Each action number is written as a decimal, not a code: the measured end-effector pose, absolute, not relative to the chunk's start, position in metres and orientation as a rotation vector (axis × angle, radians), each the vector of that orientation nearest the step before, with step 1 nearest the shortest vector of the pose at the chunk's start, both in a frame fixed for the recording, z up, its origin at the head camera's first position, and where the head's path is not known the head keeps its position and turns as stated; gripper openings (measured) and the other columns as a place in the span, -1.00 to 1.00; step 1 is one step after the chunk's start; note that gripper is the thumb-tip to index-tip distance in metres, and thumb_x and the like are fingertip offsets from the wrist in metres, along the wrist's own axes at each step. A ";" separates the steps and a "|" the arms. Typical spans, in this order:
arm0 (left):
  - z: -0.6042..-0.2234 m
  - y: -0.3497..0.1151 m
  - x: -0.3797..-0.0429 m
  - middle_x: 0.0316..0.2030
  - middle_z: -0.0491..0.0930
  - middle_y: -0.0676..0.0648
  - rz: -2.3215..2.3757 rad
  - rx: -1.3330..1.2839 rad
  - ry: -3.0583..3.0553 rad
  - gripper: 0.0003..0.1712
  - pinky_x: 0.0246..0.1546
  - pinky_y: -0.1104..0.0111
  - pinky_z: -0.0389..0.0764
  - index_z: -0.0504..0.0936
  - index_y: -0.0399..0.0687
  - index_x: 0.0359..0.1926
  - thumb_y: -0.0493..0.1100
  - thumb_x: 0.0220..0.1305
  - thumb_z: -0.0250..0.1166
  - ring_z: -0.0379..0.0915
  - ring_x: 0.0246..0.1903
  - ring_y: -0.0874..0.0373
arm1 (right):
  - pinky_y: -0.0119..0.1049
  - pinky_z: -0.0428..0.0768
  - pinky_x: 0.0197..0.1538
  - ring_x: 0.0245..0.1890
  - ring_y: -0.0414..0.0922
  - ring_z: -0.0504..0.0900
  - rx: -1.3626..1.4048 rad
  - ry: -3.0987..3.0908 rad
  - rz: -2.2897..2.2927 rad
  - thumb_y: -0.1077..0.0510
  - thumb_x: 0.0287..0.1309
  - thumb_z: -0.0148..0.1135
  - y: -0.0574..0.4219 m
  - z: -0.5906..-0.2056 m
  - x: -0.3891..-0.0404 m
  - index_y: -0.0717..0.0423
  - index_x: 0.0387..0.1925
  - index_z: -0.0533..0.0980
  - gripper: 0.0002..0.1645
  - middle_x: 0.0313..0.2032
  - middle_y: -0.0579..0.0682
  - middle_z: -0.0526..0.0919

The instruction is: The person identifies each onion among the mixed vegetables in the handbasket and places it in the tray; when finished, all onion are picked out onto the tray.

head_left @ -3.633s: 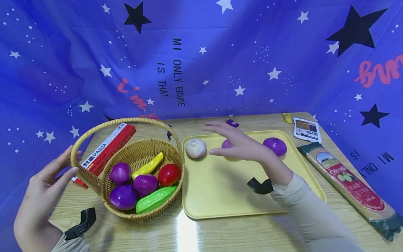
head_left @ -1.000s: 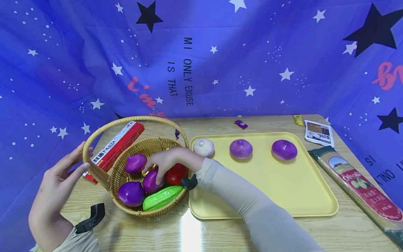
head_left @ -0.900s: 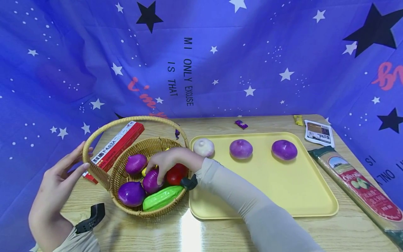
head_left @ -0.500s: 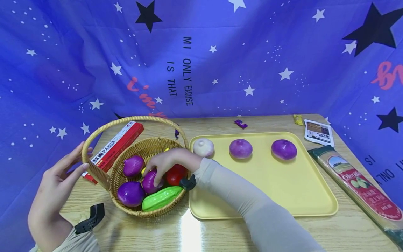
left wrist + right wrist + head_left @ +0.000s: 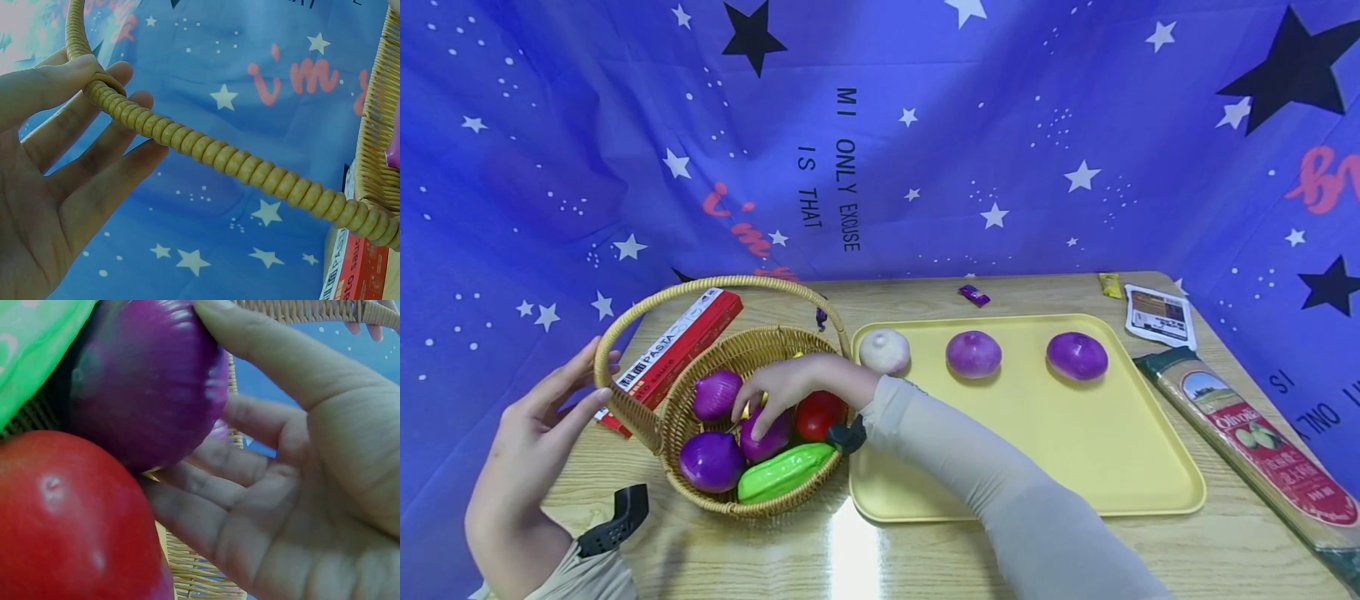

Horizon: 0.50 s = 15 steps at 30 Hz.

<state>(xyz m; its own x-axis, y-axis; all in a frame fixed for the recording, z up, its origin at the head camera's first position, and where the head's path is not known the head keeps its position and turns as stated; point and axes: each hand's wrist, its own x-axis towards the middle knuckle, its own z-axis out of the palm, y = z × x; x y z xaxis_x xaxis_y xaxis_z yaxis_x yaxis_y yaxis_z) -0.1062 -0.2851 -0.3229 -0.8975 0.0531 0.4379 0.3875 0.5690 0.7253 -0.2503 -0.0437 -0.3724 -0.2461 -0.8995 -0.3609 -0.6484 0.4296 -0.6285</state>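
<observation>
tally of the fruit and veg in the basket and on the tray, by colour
Purple onions: 5 (3 in the basket, 2 on the tray)
White bulb: 1 (tray)
Red tomato: 1 (basket)
Green vegetable: 1 (basket)
Yellow piece: 1 (basket, partly hidden by the right hand)
Total: 9

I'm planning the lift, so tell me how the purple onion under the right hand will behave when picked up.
The purple onion may be slippery, since its skin shines. Its rounded shape suggests it could roll if let go, though the red tomato and green vegetable close by may limit that. It is probably stiff, showing no sag.
</observation>
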 end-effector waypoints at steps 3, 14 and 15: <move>-0.323 -0.285 -0.106 0.02 0.54 0.35 -1.263 -0.362 -2.431 -0.37 -0.20 0.78 0.52 0.28 -0.17 0.35 -0.49 0.26 0.09 0.45 -0.04 0.54 | -0.57 0.41 0.18 0.21 -0.18 0.46 -1.246 2.048 -0.396 -0.03 0.03 0.38 -0.045 -0.370 -0.249 0.09 0.22 0.43 -0.29 0.18 -0.05 0.51; -0.323 -0.285 -0.107 0.04 0.54 0.35 -1.295 -0.394 -2.404 -0.37 -0.18 0.77 0.53 0.29 -0.22 0.33 -0.53 0.24 0.09 0.46 -0.02 0.51 | -0.64 0.41 0.13 0.17 -0.28 0.46 -1.199 2.079 -0.359 -0.12 0.03 0.36 -0.048 -0.370 -0.245 0.12 0.16 0.49 -0.31 0.15 -0.07 0.55; -0.323 -0.285 -0.107 0.04 0.54 0.35 -1.303 -0.398 -2.400 -0.37 -0.18 0.76 0.53 0.29 -0.23 0.33 -0.54 0.23 0.08 0.46 -0.02 0.51 | -0.62 0.40 0.17 0.21 -0.24 0.44 -1.198 2.078 -0.352 -0.11 0.03 0.35 -0.049 -0.370 -0.245 0.13 0.17 0.47 -0.30 0.18 -0.04 0.53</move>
<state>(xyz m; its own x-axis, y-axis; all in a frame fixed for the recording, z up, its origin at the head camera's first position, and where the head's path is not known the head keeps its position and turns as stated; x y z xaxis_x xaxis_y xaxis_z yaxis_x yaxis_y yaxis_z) -0.1073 -0.2855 -0.3233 -0.8879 0.0661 0.4553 0.4178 0.5302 0.7378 -0.2449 -0.0488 -0.3699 -0.3254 -0.8381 -0.4378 -0.6473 0.5350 -0.5430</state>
